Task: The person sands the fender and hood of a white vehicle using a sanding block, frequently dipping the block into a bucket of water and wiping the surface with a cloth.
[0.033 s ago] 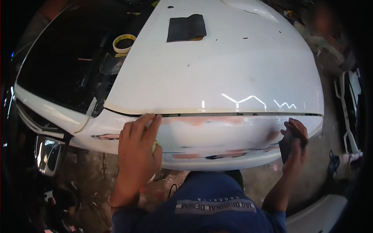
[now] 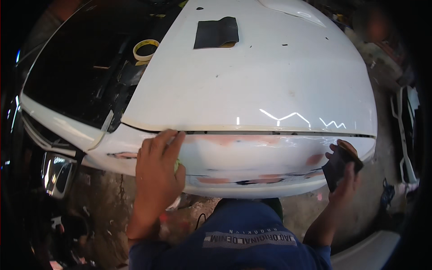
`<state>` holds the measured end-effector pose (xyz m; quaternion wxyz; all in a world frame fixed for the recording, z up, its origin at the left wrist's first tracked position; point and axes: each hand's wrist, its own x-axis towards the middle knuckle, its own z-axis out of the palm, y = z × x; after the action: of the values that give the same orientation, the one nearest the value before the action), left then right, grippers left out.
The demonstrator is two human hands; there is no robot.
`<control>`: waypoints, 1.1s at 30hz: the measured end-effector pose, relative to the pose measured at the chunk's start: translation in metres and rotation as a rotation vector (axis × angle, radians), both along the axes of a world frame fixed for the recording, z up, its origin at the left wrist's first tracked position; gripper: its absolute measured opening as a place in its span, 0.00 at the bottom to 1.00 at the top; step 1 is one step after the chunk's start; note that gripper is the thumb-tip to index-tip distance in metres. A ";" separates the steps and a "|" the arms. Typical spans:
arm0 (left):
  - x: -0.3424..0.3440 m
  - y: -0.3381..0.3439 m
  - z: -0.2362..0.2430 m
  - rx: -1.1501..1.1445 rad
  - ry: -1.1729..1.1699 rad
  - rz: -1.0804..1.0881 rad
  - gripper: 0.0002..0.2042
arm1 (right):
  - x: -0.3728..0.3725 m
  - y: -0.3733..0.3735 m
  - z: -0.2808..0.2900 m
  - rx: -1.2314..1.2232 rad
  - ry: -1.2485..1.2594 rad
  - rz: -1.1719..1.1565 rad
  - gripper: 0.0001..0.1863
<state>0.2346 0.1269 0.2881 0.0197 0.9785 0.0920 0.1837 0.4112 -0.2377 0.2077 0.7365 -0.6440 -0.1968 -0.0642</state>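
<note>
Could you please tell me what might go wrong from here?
The left hand's fingertips lie by the dark gap beside the hood, so they might catch on its edge.
The right hand holds a dark sheet beside the patchy panel; if the sheet is abrasive, a stray corner could scratch the finish.
Another dark sheet lies loose on the hood and might slide if bumped.

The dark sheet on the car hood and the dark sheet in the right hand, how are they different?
The hood sheet lies on the white hood with no hand on it, while the held sheet is gripped in the right hand. The hood sheet shows mostly uncovered; the held sheet is partly hidden. Both look dark.
</note>
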 end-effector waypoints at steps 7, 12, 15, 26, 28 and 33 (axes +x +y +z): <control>0.040 -0.042 0.013 0.035 -0.013 0.141 0.19 | 0.073 -0.063 -0.033 0.386 0.306 0.095 0.34; 0.064 -0.088 -0.002 0.060 -0.009 0.265 0.19 | 0.109 -0.067 -0.039 0.565 0.406 0.354 0.32; 0.077 -0.119 -0.012 0.112 -0.056 0.274 0.19 | 0.116 -0.065 -0.042 0.587 0.369 0.515 0.28; 0.115 -0.211 -0.038 -0.006 0.039 0.256 0.30 | 0.127 -0.081 -0.051 0.563 0.270 0.947 0.24; 0.125 -0.235 -0.040 -0.046 0.087 0.226 0.33 | 0.133 -0.078 -0.052 0.455 0.059 0.944 0.21; 0.142 -0.254 -0.034 -0.150 0.154 0.238 0.34 | 0.147 -0.067 -0.052 0.378 -0.208 0.949 0.18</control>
<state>0.3762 -0.1275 0.2539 0.0636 0.9676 0.2220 0.1018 0.5580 -0.3052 0.1559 0.7646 -0.3297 -0.5242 0.1785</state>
